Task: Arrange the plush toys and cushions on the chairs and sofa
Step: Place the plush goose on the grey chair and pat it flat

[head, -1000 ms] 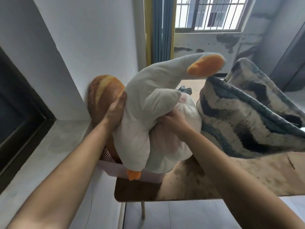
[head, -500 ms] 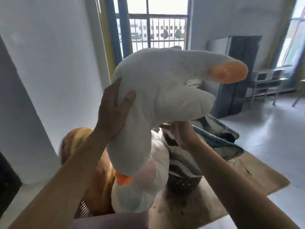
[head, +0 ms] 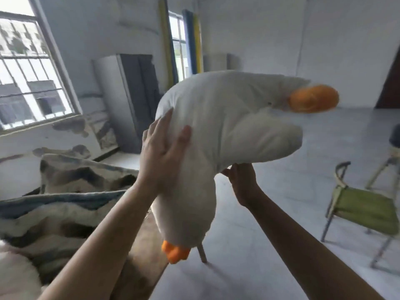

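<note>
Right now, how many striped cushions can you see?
2. One striped cushion lies at lower left, nearest the camera; a second striped cushion stands just behind it, below the window. More could be hidden behind the plush goose.

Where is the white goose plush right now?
Head view, centre: the goose plush is held in the air, left hand against its side and right hand underneath, between the striped cushions at left and the green chair at right.
</note>
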